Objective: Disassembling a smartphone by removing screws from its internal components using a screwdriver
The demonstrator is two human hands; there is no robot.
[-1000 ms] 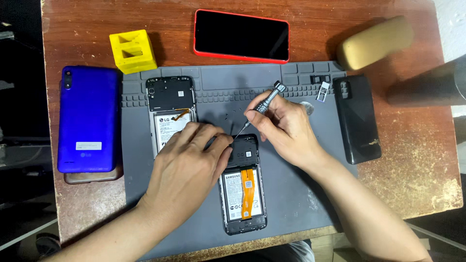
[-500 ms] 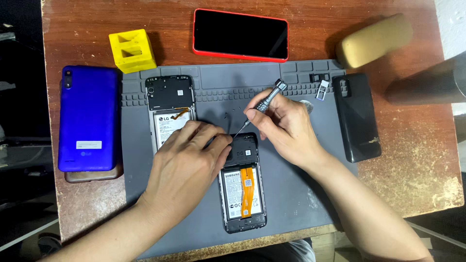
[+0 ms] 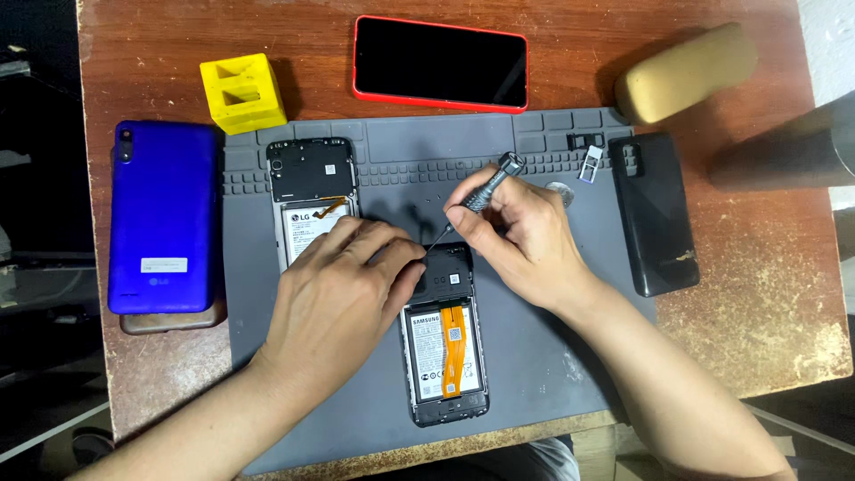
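Note:
An opened phone (image 3: 443,356) with its back off lies on the grey work mat (image 3: 534,356), showing a white battery and an orange flex strip. My left hand (image 3: 343,298) rests on the phone's upper left corner and holds it down. My right hand (image 3: 517,232) grips a small dark screwdriver (image 3: 485,187), its thin tip pointing down at the top edge of the phone. A second opened phone (image 3: 310,191) lies to the left, partly under my left hand.
A blue back cover (image 3: 165,218) lies at the left, a black back cover (image 3: 655,214) at the right. A red-edged phone (image 3: 441,62) lies face up at the back, with a yellow block (image 3: 242,92) and a tan case (image 3: 686,71) nearby. Small parts (image 3: 590,160) sit on the mat.
Nearly nothing has moved; both hands stay on the phone and the screwdriver has shifted only slightly.

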